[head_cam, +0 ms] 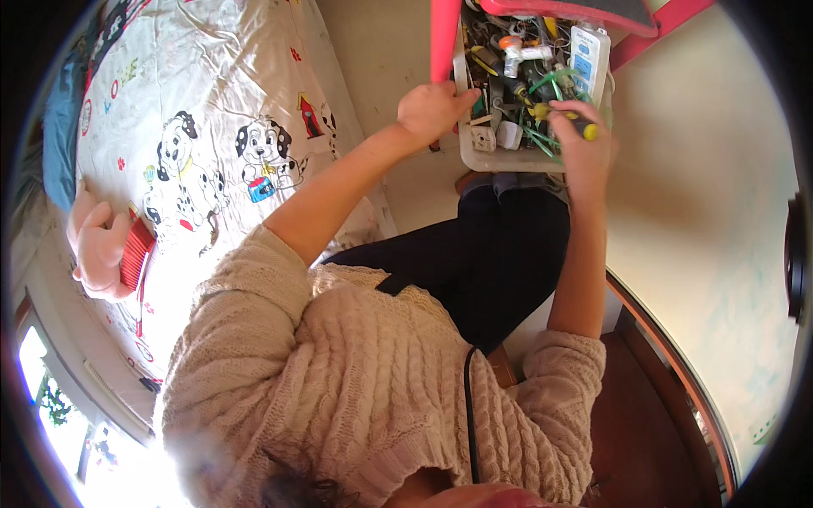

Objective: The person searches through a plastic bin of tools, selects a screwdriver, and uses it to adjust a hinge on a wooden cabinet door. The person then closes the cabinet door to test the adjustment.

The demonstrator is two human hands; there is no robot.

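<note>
A translucent plastic bin [508, 162] full of tools and small parts stands in front of my knees. My left hand [435, 113] grips its left rim, the thumb laid over the edge and the other fingers curled out of sight. Above the bin's right side, my right hand [587, 136] holds a black and yellow screwdriver [580, 124] by the handle. Green plastic strapping [543, 143] lies tangled just below that hand. Inside the bin are also a white pipe fitting [527, 54] with an orange end and a second yellow and black tool [486, 60].
A white boxed item [589, 60] with blue printing stands along the bin's right wall. A red metal frame [446, 41] and a red-edged black panel [578, 9] overhang the far end. To my left is a bed with a dalmatian-print sheet [209, 95] and a pink plush toy [101, 247].
</note>
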